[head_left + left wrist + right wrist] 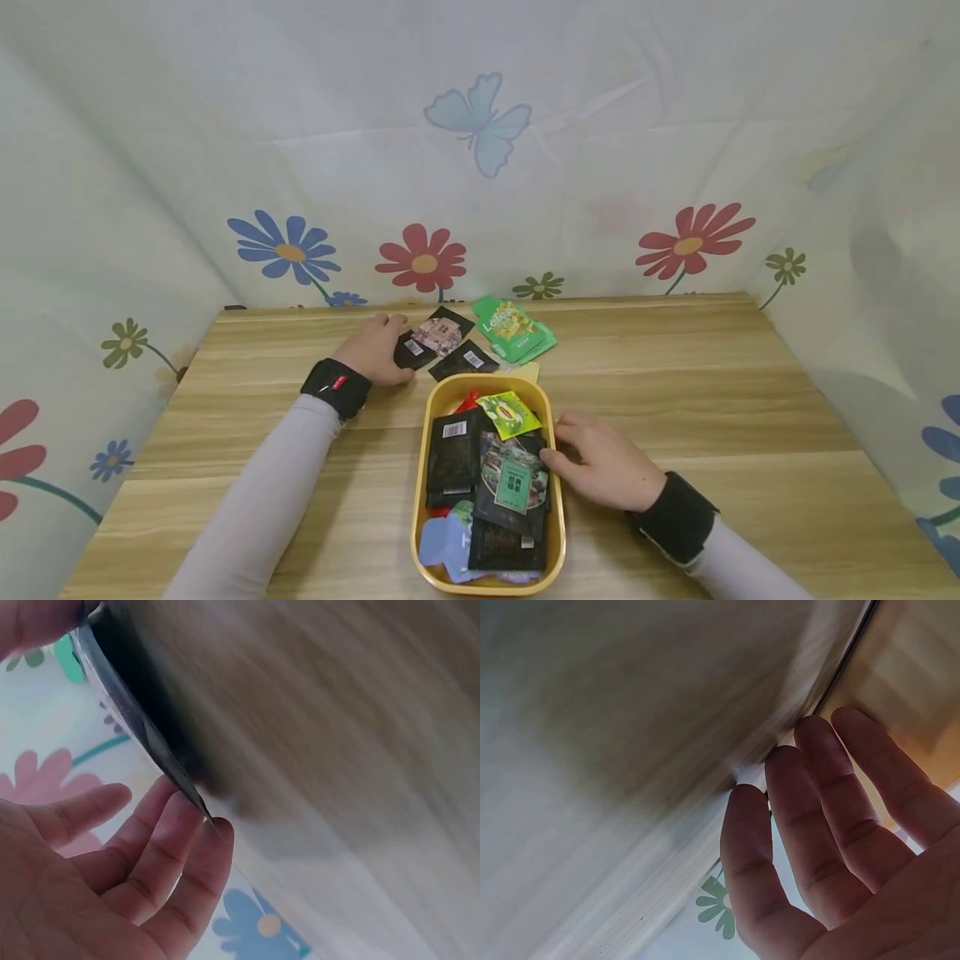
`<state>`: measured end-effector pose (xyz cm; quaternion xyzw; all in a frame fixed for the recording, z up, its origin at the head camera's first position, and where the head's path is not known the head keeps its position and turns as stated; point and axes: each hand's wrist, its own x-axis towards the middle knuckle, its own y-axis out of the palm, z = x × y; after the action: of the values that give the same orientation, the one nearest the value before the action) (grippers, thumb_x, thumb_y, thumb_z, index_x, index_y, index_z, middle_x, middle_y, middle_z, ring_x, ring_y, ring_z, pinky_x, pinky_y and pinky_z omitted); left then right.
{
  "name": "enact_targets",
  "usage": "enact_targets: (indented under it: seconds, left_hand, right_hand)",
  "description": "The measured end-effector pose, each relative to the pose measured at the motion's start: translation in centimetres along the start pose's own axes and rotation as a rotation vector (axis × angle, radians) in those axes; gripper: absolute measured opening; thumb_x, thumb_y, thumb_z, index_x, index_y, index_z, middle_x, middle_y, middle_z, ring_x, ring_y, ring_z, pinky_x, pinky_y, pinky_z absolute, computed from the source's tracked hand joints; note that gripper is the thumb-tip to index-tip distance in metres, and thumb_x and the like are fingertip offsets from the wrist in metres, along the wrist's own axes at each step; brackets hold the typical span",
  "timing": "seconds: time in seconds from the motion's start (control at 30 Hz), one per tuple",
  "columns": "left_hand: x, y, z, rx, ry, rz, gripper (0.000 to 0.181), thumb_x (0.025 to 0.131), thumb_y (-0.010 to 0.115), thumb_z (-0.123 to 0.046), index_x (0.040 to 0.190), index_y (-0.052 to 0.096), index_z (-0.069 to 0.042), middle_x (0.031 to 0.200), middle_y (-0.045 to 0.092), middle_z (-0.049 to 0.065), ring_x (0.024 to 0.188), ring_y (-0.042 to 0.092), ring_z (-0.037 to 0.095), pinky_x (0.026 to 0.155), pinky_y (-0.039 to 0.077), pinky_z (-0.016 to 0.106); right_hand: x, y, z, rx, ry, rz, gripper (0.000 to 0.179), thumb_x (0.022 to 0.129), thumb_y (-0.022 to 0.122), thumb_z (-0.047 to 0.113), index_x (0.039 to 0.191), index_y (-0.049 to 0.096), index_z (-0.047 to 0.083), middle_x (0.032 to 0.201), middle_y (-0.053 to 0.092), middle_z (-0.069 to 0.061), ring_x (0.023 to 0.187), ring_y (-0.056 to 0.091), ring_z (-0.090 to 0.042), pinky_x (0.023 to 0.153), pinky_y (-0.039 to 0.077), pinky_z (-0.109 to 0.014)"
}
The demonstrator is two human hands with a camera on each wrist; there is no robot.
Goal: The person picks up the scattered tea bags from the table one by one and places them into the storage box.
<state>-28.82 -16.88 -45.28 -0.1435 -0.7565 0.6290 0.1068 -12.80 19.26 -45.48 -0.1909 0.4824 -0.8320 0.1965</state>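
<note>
In the head view, my left hand (pixel 372 350) spans a black tea sachet (pixel 411 353) on the table, thumb at its near end and fingers at the far side. The left wrist view shows that sachet (pixel 142 724) edge-on, bowed between thumb and fingertips (pixel 214 832). A pink-patterned sachet (pixel 441 332) overlaps it, and another black sachet (pixel 465 361) lies to its right. My right hand (pixel 603 462) rests beside the yellow basket (pixel 558 533), its thumb at the right rim. In the right wrist view its loosely extended fingers (pixel 799 802) lie by the basket wall.
Black sachets (pixel 453 454), a yellow-green tea bag (pixel 510 415), a green-labelled sachet (pixel 513 483) and blue packets (pixel 446 542) fill the basket. Green packets (pixel 513 329) are stacked behind it. A flowered curtain (pixel 480 200) stands along the table's back edge.
</note>
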Motion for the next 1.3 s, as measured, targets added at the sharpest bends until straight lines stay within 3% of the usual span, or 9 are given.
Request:
enact_targets:
  seconds: [0.2, 0.37, 0.57, 0.87, 1.03, 1.13, 1.23, 1.3]
  left_hand:
    - [-1.1, -1.2, 1.5, -0.031, -0.031, -0.013, 0.102, 0.067, 0.076, -0.045, 0.152, 0.037, -0.005, 0.137, 0.051, 0.022, 0.112, 0.053, 0.031, 0.093, 0.047, 0.045]
    - [-2.5, -3.4, 1.1, -0.061, 0.021, -0.085, 0.103, 0.065, 0.077, -0.044, 0.151, 0.036, -0.006, 0.133, 0.054, 0.019, 0.111, 0.051, 0.031, 0.09, 0.049, 0.045]
    - [-4.0, -6.1, -2.5, -0.044, 0.18, -0.192, 0.101, 0.064, 0.076, -0.051, 0.149, 0.039, -0.01, 0.128, 0.055, 0.013, 0.108, 0.05, 0.025, 0.087, 0.051, 0.04]
    - [-6.4, -9.0, -9.0, -0.049, 0.437, -0.247, 0.098, 0.066, 0.075, -0.05, 0.148, 0.041, -0.009, 0.127, 0.053, 0.007, 0.108, 0.047, 0.018, 0.084, 0.052, 0.032]
    - [-7.4, -9.3, -11.8, -0.059, 0.55, -0.219, 0.099, 0.066, 0.075, -0.051, 0.149, 0.041, -0.01, 0.13, 0.051, 0.003, 0.109, 0.045, 0.013, 0.088, 0.048, 0.028]
    - [-8.1, -8.4, -13.2, -0.057, 0.611, -0.115, 0.108, 0.066, 0.074, -0.061, 0.154, 0.035, -0.012, 0.139, 0.047, 0.003, 0.116, 0.045, 0.013, 0.096, 0.045, 0.03]
    - [-8.4, -7.4, -13.8, -0.054, 0.617, -0.013, 0.119, 0.065, 0.069, -0.076, 0.16, 0.027, -0.017, 0.15, 0.04, 0.004, 0.129, 0.042, 0.016, 0.106, 0.04, 0.035]
    - [-8.3, -7.1, -13.5, -0.059, 0.583, 0.019, 0.124, 0.063, 0.064, -0.084, 0.161, 0.022, -0.02, 0.159, 0.031, 0.005, 0.139, 0.036, 0.019, 0.11, 0.036, 0.038]
  right_hand:
    - [0.0, -0.2, 0.0, 0.002, -0.007, -0.007, 0.027, 0.098, 0.053, 0.044, 0.096, 0.068, 0.021, 0.085, 0.052, 0.014, 0.077, 0.052, -0.007, 0.07, 0.046, -0.027]
    - [0.0, -0.3, 0.0, 0.004, -0.002, -0.003, 0.024, 0.097, 0.055, 0.041, 0.096, 0.068, 0.021, 0.084, 0.051, 0.014, 0.077, 0.052, -0.008, 0.07, 0.046, -0.027]
    - [-0.1, -0.4, 0.0, -0.009, -0.003, -0.006, 0.017, 0.096, 0.058, 0.035, 0.095, 0.067, 0.021, 0.084, 0.051, 0.014, 0.077, 0.051, -0.007, 0.07, 0.046, -0.027]
    - [0.0, -0.4, 0.1, -0.003, -0.001, 0.0, 0.022, 0.096, 0.056, 0.04, 0.094, 0.067, 0.021, 0.082, 0.051, 0.014, 0.076, 0.051, -0.009, 0.068, 0.045, -0.026]
    - [0.0, -0.3, 0.1, 0.01, 0.013, 0.014, 0.028, 0.097, 0.054, 0.045, 0.097, 0.068, 0.021, 0.084, 0.052, 0.014, 0.077, 0.052, -0.008, 0.07, 0.046, -0.027]
    - [0.0, -0.3, 0.1, 0.019, 0.012, 0.013, 0.027, 0.097, 0.054, 0.044, 0.098, 0.069, 0.021, 0.085, 0.053, 0.015, 0.078, 0.052, -0.008, 0.071, 0.046, -0.027]
    - [0.0, -0.3, 0.0, 0.027, 0.009, 0.008, 0.026, 0.097, 0.055, 0.043, 0.099, 0.069, 0.022, 0.085, 0.053, 0.015, 0.078, 0.053, -0.008, 0.071, 0.046, -0.027]
    - [-0.1, -0.2, 0.0, 0.027, 0.01, 0.009, 0.025, 0.096, 0.055, 0.043, 0.098, 0.069, 0.022, 0.084, 0.053, 0.015, 0.078, 0.053, -0.009, 0.07, 0.046, -0.027]
